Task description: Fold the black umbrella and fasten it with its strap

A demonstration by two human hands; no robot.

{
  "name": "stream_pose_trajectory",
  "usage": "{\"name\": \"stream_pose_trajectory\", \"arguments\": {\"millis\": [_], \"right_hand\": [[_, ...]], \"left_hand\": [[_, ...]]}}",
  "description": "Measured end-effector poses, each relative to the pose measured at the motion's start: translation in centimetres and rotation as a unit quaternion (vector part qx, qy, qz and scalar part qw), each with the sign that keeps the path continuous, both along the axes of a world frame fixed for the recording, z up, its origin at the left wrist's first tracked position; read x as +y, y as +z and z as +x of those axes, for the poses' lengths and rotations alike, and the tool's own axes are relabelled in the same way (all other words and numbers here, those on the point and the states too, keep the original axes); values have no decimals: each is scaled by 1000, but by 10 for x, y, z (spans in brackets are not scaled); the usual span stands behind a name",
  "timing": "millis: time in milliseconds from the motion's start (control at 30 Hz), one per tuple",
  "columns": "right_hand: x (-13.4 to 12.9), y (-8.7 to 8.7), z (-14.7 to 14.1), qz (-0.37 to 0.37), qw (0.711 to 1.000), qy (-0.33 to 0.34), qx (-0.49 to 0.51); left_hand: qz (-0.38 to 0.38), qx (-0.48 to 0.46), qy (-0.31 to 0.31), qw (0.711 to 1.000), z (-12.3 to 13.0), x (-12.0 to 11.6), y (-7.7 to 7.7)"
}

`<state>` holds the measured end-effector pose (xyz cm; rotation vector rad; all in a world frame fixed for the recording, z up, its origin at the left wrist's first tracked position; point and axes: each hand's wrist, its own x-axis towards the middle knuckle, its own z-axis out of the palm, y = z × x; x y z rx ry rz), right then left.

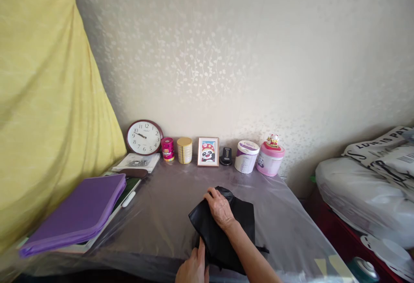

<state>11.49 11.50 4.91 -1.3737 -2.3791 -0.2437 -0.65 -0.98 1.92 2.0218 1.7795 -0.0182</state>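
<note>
Currently, black folded item (215, 240) near the front of the plastic-covered table (155, 218), under right hand (221, 209), with left hand (192, 268) at its lower left edge. Partly hidden by right hand and forearm, slanting in from lower right. Right grip: fingers bent over upper part, in contact; cannot tell whether clamped. Left grip: fingers partly out of sight; cannot tell whether apart or together.

Surroundings, left: purple folder (74, 209) on dark green board (127, 190), covering most of it; slim white object (128, 199) at board's right edge; yellow curtain (48, 102) alongside.

Back row by the wall, left to right: round clock (144, 137), pink tin (167, 150), yellow-lidded canister (184, 151), framed panda picture (208, 151), small black stand (226, 157), white-and-purple tub (246, 158), pink tub (271, 163) with figurine (272, 140) on its lid.

Beyond right edge: white plastic bag (355, 188), lettered bag (384, 141), dark green can (365, 269).

Count: black folded item 1; clock 1; tin 1; canister 1; framed picture 1; stand 1; tubs 2; figurine 1; folder 1; board 1; slim white object 1; can 1.
</note>
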Motion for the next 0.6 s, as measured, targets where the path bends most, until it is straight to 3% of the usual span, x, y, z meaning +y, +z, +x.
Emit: {"name": "stream_pose_trajectory", "arguments": {"millis": [167,300,467,600], "right_hand": [[3,-15,-2,-10,1000,-11,-27],[5,-17,-2,-17,999,-14,-38],[4,-18,-3,-13,999,-16,-27],[3,-18,-4,-11,1000,-12,-12]], "left_hand": [[-7,-2,-6,1000,-2,2,-1],[-21,-12,10,1000,-9,-1,1],[49,-6,3,999,-13,-2,12],[26,17,-14,999,-4,3,17]]}}
